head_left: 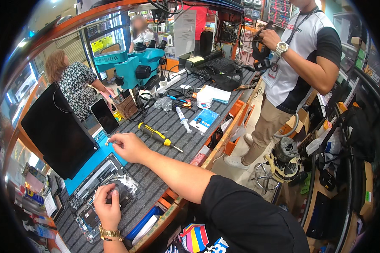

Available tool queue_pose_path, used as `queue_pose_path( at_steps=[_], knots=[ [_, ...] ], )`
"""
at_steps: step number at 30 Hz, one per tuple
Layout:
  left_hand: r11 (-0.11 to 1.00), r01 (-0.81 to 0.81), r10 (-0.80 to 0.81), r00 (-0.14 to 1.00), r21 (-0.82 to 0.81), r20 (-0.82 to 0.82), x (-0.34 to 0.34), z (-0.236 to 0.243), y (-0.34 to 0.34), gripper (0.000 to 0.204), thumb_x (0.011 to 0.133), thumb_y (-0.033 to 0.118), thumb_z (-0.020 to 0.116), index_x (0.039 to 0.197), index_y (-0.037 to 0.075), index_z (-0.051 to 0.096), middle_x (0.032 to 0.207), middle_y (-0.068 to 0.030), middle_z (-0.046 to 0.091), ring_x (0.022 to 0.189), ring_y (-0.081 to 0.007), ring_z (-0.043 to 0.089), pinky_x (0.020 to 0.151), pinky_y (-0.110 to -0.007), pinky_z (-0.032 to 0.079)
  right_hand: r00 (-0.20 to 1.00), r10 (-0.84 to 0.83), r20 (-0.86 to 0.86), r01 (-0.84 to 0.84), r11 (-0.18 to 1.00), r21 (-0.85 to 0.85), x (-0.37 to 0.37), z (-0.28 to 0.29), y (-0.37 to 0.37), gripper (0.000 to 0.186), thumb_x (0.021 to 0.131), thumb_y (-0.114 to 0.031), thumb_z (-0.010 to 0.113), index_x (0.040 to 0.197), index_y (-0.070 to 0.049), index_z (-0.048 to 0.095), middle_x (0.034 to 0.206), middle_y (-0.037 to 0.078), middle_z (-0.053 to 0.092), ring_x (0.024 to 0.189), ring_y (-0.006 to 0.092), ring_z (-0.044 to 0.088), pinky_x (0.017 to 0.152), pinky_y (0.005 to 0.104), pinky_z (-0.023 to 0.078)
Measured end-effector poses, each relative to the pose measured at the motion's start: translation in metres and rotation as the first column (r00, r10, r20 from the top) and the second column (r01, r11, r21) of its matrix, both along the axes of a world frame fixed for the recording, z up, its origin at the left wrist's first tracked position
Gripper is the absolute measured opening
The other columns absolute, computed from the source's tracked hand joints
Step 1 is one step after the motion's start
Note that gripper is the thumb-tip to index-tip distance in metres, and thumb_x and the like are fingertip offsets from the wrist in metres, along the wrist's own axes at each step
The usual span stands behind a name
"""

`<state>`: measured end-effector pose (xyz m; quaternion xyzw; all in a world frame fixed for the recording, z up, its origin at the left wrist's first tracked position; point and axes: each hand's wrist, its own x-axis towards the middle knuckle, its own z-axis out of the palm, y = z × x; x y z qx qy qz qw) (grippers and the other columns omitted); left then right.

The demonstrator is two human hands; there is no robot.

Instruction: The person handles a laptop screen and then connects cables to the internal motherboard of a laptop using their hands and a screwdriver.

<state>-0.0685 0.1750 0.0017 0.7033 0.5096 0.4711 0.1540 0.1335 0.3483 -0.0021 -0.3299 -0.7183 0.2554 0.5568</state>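
Observation:
An opened laptop base (88,213) lies at the lower left, its battery, round fan and circuit board bare. My left hand (107,204), with a gold watch at the wrist, rests over it beside the fan; its fingers are curled together, and whatever they grip is hidden. Just beyond the base, my right hand (130,147) is closed in a pinch above the blue mat (78,181). A tiny pale piece shows at those fingertips, too small to name. The laptop's dark screen (59,130) stands at the left, and a phone (104,116) leans near it.
A yellow-black screwdriver (158,135), syringe (183,119), blue packet (204,121) and white tub (204,100) lie on the striped bench mat. A teal microscope (135,67) stands behind. At the right, a co-worker (302,55) handles a dark item; another person (74,84) stands beyond the bench.

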Motion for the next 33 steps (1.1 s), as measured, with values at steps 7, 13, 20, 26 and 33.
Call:
queue_pose_path(
  at_steps=[7, 13, 20, 26, 33],
  knots=[
    [0.999, 0.0, -0.001, 1.0, -0.039, -0.013, -0.002, 0.0026, -0.0007, 0.016, 0.097, 0.006, 0.071, 0.11, -0.003, 0.076, 0.101, -0.009, 0.071, 0.089, -0.0185, 0.066, 0.081, -0.031, 0.053, 1.0, 0.018, -0.013, -0.018, 1.0, -0.003, -0.0019, -0.0026, 0.0017, 0.021, 0.095, -0.011, 0.07, 0.11, 0.001, 0.076, 0.071, 0.016, 0.068, 0.062, 0.0293, 0.066, 0.062, 0.0427, 0.05],
    [1.0, 0.001, -0.001, 1.0, -0.03, -0.019, -0.0007, 0.0042, -0.0013, 0.015, 0.097, 0.006, 0.071, 0.109, -0.002, 0.076, 0.099, -0.0092, 0.071, 0.088, -0.019, 0.066, 0.08, -0.031, 0.053, 1.0, 0.02, -0.017, -0.02, 1.0, 0.011, -0.0015, -0.0035, 0.0021, 0.019, 0.094, -0.01, 0.07, 0.108, 0.001, 0.076, 0.07, 0.017, 0.068, 0.062, 0.0296, 0.065, 0.062, 0.0431, 0.05],
    [1.0, 0.02, -0.019, 0.999, 0.008, -0.03, -0.001, 0.0043, -0.0009, 0.015, 0.096, 0.001, 0.071, 0.11, -0.003, 0.075, 0.098, -0.0104, 0.071, 0.083, -0.0186, 0.066, 0.077, -0.031, 0.054, 1.0, 0.021, -0.016, -0.021, 1.0, 0.004, -0.0006, -0.0042, 0.0023, 0.02, 0.094, -0.01, 0.07, 0.11, 0.001, 0.076, 0.069, 0.017, 0.067, 0.06, 0.0283, 0.065, 0.061, 0.0427, 0.049],
    [1.0, 0.016, -0.016, 1.0, 0.002, -0.023, -0.002, 0.0051, -0.0017, 0.015, 0.096, 0.001, 0.072, 0.11, -0.003, 0.076, 0.099, -0.011, 0.072, 0.085, -0.0194, 0.068, 0.078, -0.031, 0.055, 1.0, 0.025, -0.005, -0.025, 1.0, 0.005, -0.002, -0.006, 0.004, 0.02, 0.094, -0.01, 0.071, 0.11, 0.0, 0.077, 0.067, 0.015, 0.066, 0.058, 0.0269, 0.062, 0.06, 0.0414, 0.048],
    [1.0, 0.02, -0.02, 1.0, -0.011, 0.015, -0.0025, 0.0042, -0.0001, 0.016, 0.095, 0.003, 0.071, 0.11, -0.002, 0.076, 0.098, -0.0081, 0.069, 0.085, -0.0165, 0.063, 0.078, -0.03, 0.051, 0.999, 0.034, 0.014, -0.034, 0.999, 0.009, -0.0026, -0.0094, 0.0076, 0.021, 0.094, -0.01, 0.072, 0.111, -0.001, 0.077, 0.071, 0.015, 0.067, 0.062, 0.026, 0.064, 0.062, 0.0413, 0.05]
  ],
)
